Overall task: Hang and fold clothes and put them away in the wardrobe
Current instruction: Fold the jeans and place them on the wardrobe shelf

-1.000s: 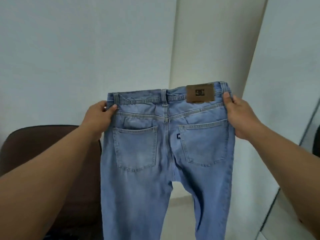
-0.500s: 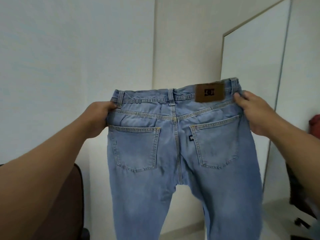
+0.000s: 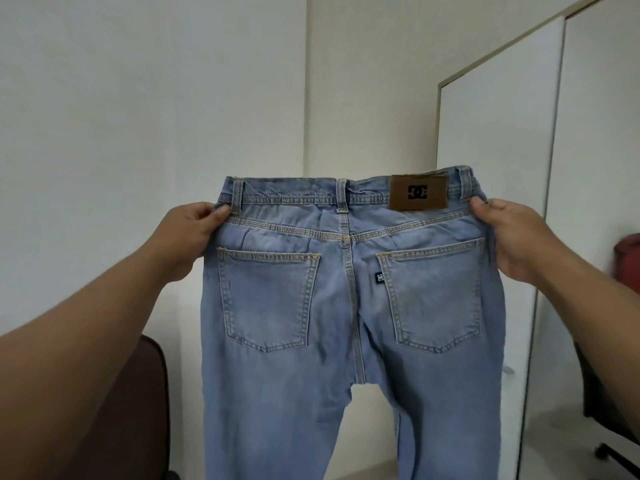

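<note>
A tall white wardrobe with flat sliding doors (image 3: 498,140) stands at the right, apparently shut, and the plain white wall (image 3: 138,98) fills the rest of the view. In front of both hangs the pair of light blue denim jeans (image 3: 349,306), held up in the air by the waistband with the back pockets facing the person and the legs dropping out of the bottom of the view. A dark brown padded chair (image 3: 152,403) shows at the lower left, behind the left forearm. The left hand (image 3: 188,233) grips the left end of the waistband, thumb on the near face, fingers curled behind the cloth; the right hand (image 3: 509,237) pinches the right end likewise. The brown leather patch (image 3: 418,192) sits on the waistband near the right hand. This looks like the spreading-out step before folding; next, probably, the two hands must come together to lay one leg upon the other
</note>
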